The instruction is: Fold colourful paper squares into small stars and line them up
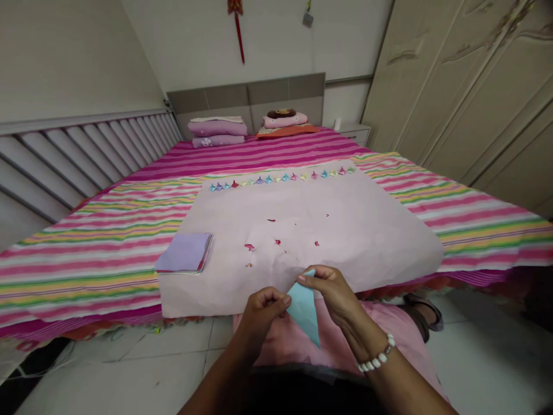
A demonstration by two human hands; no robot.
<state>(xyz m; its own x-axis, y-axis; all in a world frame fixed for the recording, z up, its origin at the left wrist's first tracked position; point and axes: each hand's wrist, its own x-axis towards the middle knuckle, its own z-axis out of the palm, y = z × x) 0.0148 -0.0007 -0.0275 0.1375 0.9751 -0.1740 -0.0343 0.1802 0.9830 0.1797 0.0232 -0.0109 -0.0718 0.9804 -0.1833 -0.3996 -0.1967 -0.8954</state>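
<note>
A light blue folded paper triangle (pixel 305 311) hangs between both hands over my lap, just in front of the bed's edge. My left hand (pixel 263 308) pinches its left edge with curled fingers. My right hand (pixel 334 291), with a white bead bracelet at the wrist, pinches the top corner. A large pale pink sheet (pixel 345 225) lies on the bed beyond my hands. A stack of coloured paper squares (pixel 185 252), lilac on top, rests at its left side. A row of several small folded paper shapes (pixel 280 178) lines its far edge.
The bed carries a striped pink, green and yellow cover (pixel 86 242), with folded bedding and pillows (pixel 218 131) at the headboard. Small red paper scraps (pixel 249 248) dot the pink sheet. A slatted rail (pixel 64 155) runs along the left; wardrobe doors (pixel 466 92) stand at right. A sandal (pixel 425 314) lies on the tiled floor.
</note>
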